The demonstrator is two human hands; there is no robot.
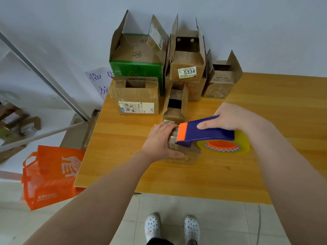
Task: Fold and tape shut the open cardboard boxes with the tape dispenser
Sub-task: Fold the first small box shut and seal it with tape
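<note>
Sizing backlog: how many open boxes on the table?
5: green box back left, 5334 box beside it, brown box far right, labelled box front left, small box centre. Lower box under 5334: top hidden.

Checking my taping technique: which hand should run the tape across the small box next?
Right. The right hand grips the dispenser, its orange end at the box; the left hand holds the box steady.

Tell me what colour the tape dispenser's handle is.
The handle is dark blue; head view.
</note>
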